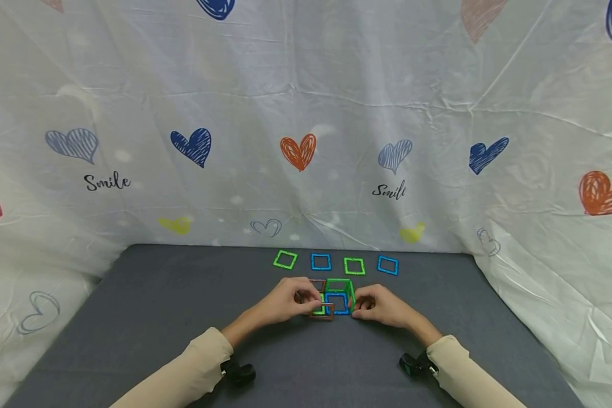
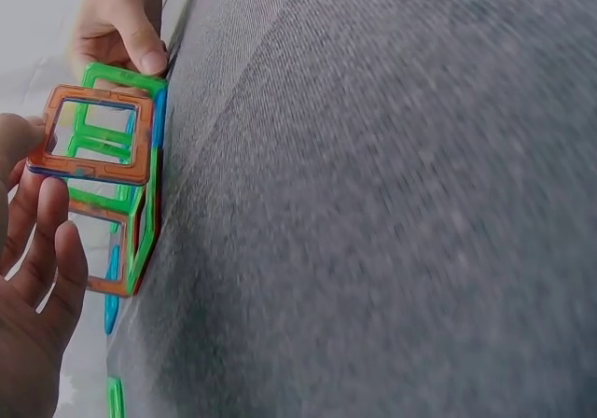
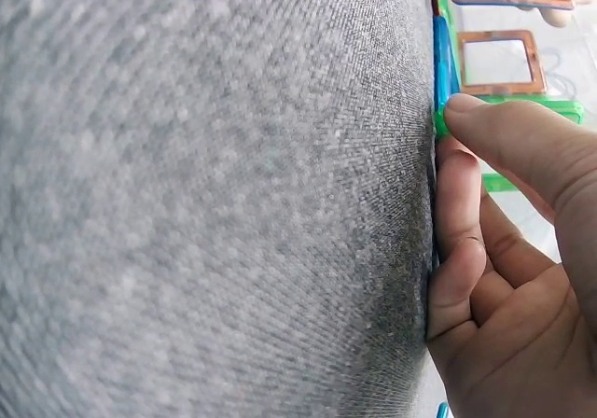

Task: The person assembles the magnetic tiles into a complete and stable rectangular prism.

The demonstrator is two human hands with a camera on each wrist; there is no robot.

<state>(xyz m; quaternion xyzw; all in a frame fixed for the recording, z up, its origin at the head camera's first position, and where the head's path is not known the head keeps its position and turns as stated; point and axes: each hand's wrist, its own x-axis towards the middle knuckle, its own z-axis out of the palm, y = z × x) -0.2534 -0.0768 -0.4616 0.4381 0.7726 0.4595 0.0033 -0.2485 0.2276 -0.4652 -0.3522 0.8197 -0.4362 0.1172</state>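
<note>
My left hand (image 1: pixel 297 297) pinches an orange square magnetic tile (image 2: pixel 142 143) by its edge, above the left part of a small structure of open-framed tiles. In that structure a blue tile (image 1: pixel 340 313) lies flat. A green tile (image 1: pixel 352 296) stands upright along its right side, another green tile (image 1: pixel 339 280) stands at the back, and an orange tile (image 3: pixel 536 63) is upright at the back left. At the lower right corner, my right hand (image 1: pixel 379 305) holds the upright green tile, thumb tip on its edge and curled fingers low at the cloth.
Behind the structure, loose tiles lie in a row: a green one (image 1: pixel 283 266), a blue one (image 1: pixel 321 268), a second green one (image 1: pixel 354 274) and a second blue one (image 1: pixel 387 273). A dark grey cloth (image 1: pixel 158 317) covers the table. A white curtain (image 1: pixel 245 187) with printed hearts hangs behind.
</note>
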